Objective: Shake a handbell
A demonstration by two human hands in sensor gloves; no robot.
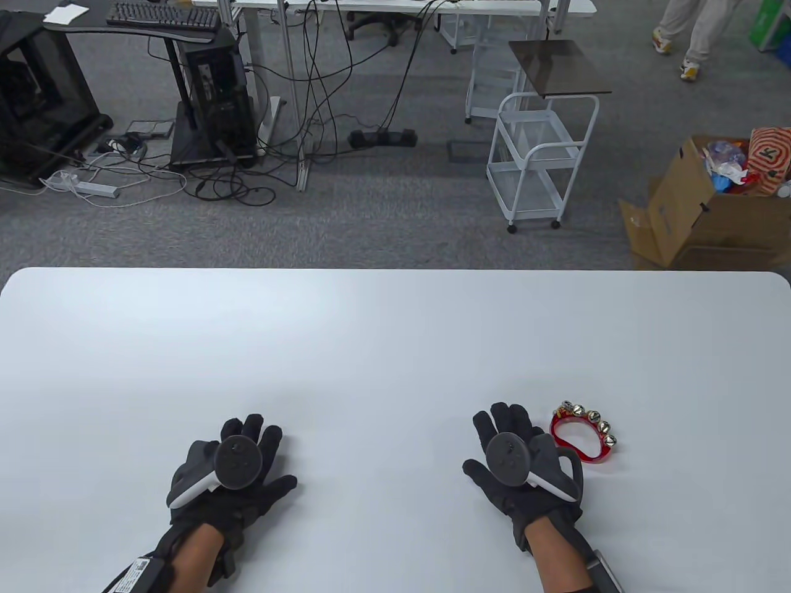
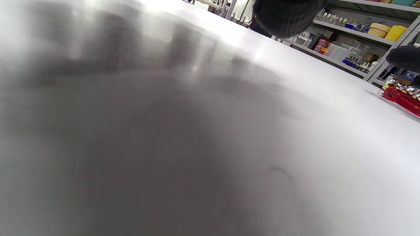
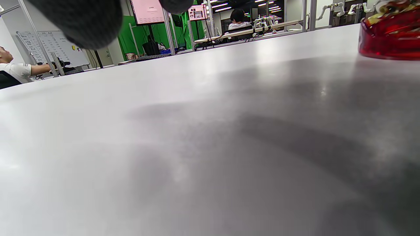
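The handbell (image 1: 584, 432) is a red plastic ring with several small metal jingle bells along its far edge. It lies flat on the white table (image 1: 395, 346) near the front right. My right hand (image 1: 518, 454) rests palm down on the table just left of it, fingers spread, holding nothing and not touching it. My left hand (image 1: 238, 469) rests palm down at the front left, empty. The handbell also shows at the right edge of the left wrist view (image 2: 403, 96) and at the top right of the right wrist view (image 3: 390, 36).
Beyond the table's far edge there is carpet with a white wire cart (image 1: 536, 157), a cardboard box of items (image 1: 710, 204), a computer tower (image 1: 216, 92) and cables.
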